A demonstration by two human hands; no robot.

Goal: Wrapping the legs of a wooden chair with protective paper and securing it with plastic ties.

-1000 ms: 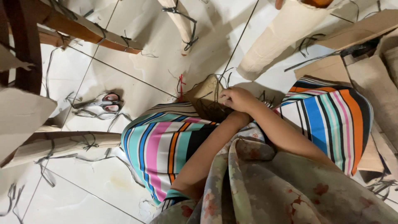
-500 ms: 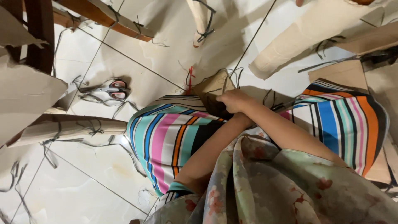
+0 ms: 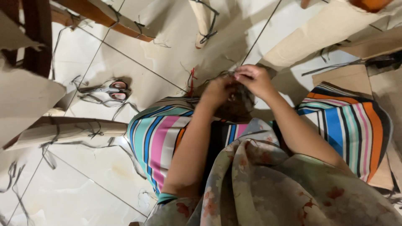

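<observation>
Above tiled floor (image 3: 104, 167), both hands' (image 3: 238, 83) grip pinches dark string (image 3: 228, 74).

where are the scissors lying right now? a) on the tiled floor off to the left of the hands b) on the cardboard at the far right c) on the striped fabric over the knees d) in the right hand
a: the scissors, with red handles, lie on the tiled floor among dark strips, well left of the left hand and right hand, which touch each other above the striped fabric.

clothing: striped multicolour skirt (image 3: 163, 138) | floral grey-green scarf (image 3: 268, 188) | bare forearms
</observation>
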